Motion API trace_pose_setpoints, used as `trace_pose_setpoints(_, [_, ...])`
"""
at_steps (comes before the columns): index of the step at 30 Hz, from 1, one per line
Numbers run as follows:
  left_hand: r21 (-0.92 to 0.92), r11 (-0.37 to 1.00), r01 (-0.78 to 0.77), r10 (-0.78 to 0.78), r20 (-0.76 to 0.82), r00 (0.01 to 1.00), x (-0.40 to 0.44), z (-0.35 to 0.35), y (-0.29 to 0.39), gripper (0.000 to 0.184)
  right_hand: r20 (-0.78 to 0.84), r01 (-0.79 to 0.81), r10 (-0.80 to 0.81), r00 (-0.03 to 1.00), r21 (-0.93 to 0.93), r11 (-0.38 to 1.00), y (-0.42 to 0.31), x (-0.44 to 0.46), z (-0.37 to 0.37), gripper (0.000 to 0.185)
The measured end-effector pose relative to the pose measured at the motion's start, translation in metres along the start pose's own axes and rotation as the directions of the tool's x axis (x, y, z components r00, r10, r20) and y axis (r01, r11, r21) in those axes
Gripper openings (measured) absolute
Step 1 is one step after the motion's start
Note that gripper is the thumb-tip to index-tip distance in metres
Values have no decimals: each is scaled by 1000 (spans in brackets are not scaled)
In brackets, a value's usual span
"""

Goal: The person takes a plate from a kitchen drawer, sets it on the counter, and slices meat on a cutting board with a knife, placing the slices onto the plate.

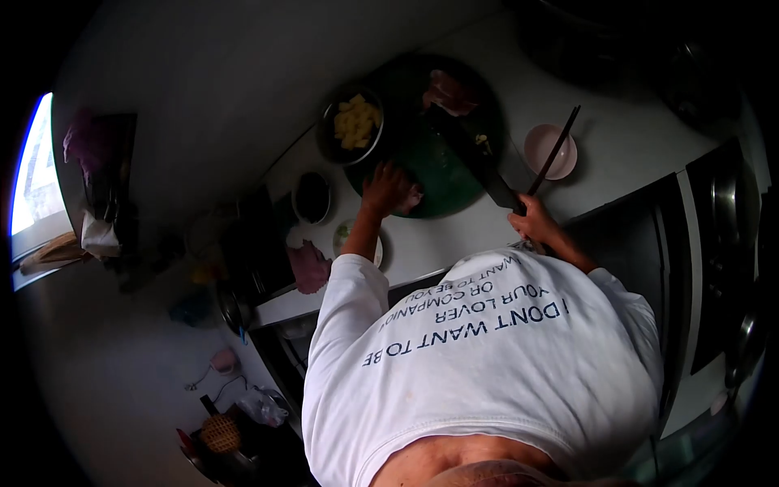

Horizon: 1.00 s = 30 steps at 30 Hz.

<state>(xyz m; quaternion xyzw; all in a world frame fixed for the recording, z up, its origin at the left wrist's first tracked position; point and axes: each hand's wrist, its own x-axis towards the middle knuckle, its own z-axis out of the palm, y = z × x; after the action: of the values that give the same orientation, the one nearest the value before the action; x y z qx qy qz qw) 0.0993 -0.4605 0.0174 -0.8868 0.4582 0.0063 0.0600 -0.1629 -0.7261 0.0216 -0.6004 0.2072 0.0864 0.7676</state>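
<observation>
A round green cutting board lies on the white counter. My left hand is on its lower left part, fingers curved over a small piece of meat. In my right hand is the handle of a large dark knife, whose blade stretches up across the board. The blade's far end is by a bigger piece of raw meat at the top of the board. Small pale bits lie right of the blade.
A bowl of yellow chunks stands at the board's upper left. Right of the board is a pink bowl with chopsticks across it. A dark bowl, a small plate and a pink cloth are at the left.
</observation>
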Motion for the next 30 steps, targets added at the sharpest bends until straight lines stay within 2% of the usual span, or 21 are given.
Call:
trace_pose_setpoints(1, [-66, 998, 9, -9, -3, 1000, 2, 7, -4, 42, 2, -21, 21, 1000, 4, 1000, 3, -3, -3, 39])
trace_pose_setpoints(4, [-18, 997, -75, 77, 371, 925, 23, 8, -19, 51, 6, -34, 33, 999, 50, 998, 8, -7, -5, 35])
trace_pose_setpoints(5, [-164, 986, 24, 26, 296, 955, 18, 25, -33, 55, 13, -32, 31, 999, 71, 997, 10, -7, -5, 34])
trace_pose_setpoints(7, [-443, 878, 180, -120, 162, 979, -5, 68, -63, 66, -7, -56, 57, 998, 73, 996, 12, -5, -3, 32])
trace_pose_setpoints(8, [-509, 799, 320, -269, 173, 947, -11, 67, -62, 64, -23, -62, 64, 998, 79, 995, 10, -2, -1, 31])
trace_pose_setpoints(10, [-622, 572, 534, -528, 219, 820, -24, 68, -52, 59, 5, -58, 58, 998, 38, 998, 3, 2, 0, 30])
trace_pose_setpoints(11, [-673, 272, 688, -581, 456, 675, -22, 32, -31, 50, 18, -58, 58, 998, 16, 998, -1, 3, 0, 30])
trace_pose_setpoints(13, [-760, -134, 636, -491, 608, 624, -25, 25, -23, 51, 31, -39, 38, 999, 22, 999, -9, 8, 5, 32])
trace_pose_setpoints(14, [-742, -340, 578, -425, 669, 610, -27, 22, -19, 51, 40, -31, 30, 999, 22, 999, -14, 10, 7, 33])
trace_pose_setpoints(15, [-748, -361, 558, -361, 663, 656, -24, 10, -16, 47, 58, -31, 30, 998, 4, 1000, -20, 11, 10, 35])
trace_pose_setpoints(18, [-860, -431, 272, -517, 483, 707, -13, -28, 18, 44, 107, -31, 35, 994, -39, 999, -33, 18, 18, 40])
trace_pose_setpoints(19, [-867, -451, 211, -568, 461, 682, -10, -31, 24, 48, 122, -33, 38, 992, -47, 998, -30, 22, 19, 41])
trace_pose_setpoints(22, [-930, -286, 229, -663, 365, 654, -10, -37, 36, 49, 138, -26, 34, 990, -62, 998, -29, 29, 27, 41])
trace_pose_setpoints(23, [-932, -161, 324, -673, 344, 655, -13, -23, 35, 50, 142, -20, 30, 989, -67, 998, -30, 31, 29, 40])
trace_pose_setpoints(25, [-886, 78, 457, -632, 310, 710, -28, 29, 26, 52, 163, -38, 49, 985, -69, 997, -34, 31, 30, 39])
trace_pose_setpoints(26, [-838, 205, 505, -604, 298, 739, -29, 32, 25, 52, 170, -43, 53, 984, -66, 997, -36, 32, 31, 39])
trace_pose_setpoints(27, [-816, 72, 574, -635, 406, 657, -33, 29, 26, 45, 164, -50, 64, 984, -87, 995, -35, 32, 31, 40])
trace_pose_setpoints(30, [-859, 37, 511, -649, 368, 666, -41, 54, -10, 35, 131, -73, 89, 987, -125, 989, -30, 28, 28, 45])
